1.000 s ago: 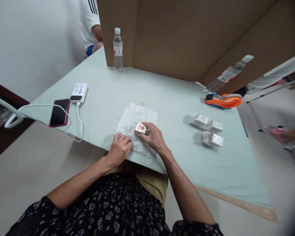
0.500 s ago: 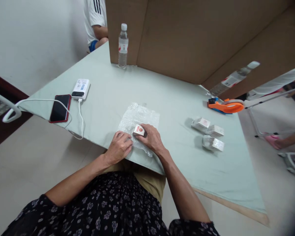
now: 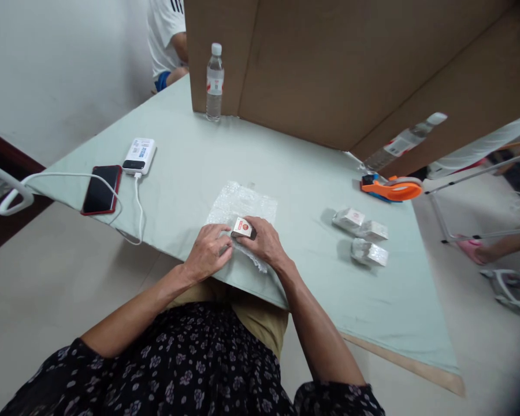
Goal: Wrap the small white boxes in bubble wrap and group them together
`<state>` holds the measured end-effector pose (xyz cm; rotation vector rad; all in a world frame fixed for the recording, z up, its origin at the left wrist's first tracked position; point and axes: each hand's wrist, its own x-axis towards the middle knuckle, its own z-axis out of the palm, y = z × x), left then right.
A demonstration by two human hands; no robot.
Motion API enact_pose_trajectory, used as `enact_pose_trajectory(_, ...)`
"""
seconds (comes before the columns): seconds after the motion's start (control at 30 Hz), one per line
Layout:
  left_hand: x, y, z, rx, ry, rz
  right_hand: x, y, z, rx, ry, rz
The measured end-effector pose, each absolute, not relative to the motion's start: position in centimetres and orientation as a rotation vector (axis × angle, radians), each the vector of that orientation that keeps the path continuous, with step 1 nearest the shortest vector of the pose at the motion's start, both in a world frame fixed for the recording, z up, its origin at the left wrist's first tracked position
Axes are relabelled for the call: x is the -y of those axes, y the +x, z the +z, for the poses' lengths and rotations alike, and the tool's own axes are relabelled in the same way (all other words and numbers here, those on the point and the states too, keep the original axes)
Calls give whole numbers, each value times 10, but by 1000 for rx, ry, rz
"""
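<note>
A sheet of bubble wrap (image 3: 255, 202) lies on the pale green cloth of the table, near its front edge. On the sheet is a small box (image 3: 243, 227) with a white, red-marked top and dark sides. My right hand (image 3: 266, 242) grips the box from the right, thumb in front and fingers behind. My left hand (image 3: 208, 249) is just left of the box over the wrap's left edge, thumb and fingers apart, with nothing visible held. To the right are several small wrapped boxes (image 3: 370, 253) grouped together.
An orange tape dispenser (image 3: 392, 188) lies at the right. Bottles (image 3: 214, 84) stand against a large cardboard panel (image 3: 303, 69). At the left are a phone (image 3: 101, 189) and a white power bank (image 3: 139, 155) with a cable. A person in a white shirt (image 3: 167, 37) sits behind.
My left hand's fingers have spread and lifted near the box's left side. My right hand keeps its grip on the box. The whole view has shifted slightly.
</note>
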<state>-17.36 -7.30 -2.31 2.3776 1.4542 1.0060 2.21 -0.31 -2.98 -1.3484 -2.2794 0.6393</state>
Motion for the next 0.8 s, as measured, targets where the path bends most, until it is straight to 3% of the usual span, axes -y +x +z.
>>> enact_pose_trajectory(0.23, 50, -171, -14, -1501, 2311, 990, 11, 63, 4, 1996, -1186, 1246)
enact_pose_trajectory(0.43, 19, -166, -4, -1425, 2022, 945, 22, 53, -7, 1844, -1324, 967)
enact_pose_trajectory(0.8, 14, -166, -11, -1232, 1671, 865, 34, 31, -27, 1365, -1277, 1239)
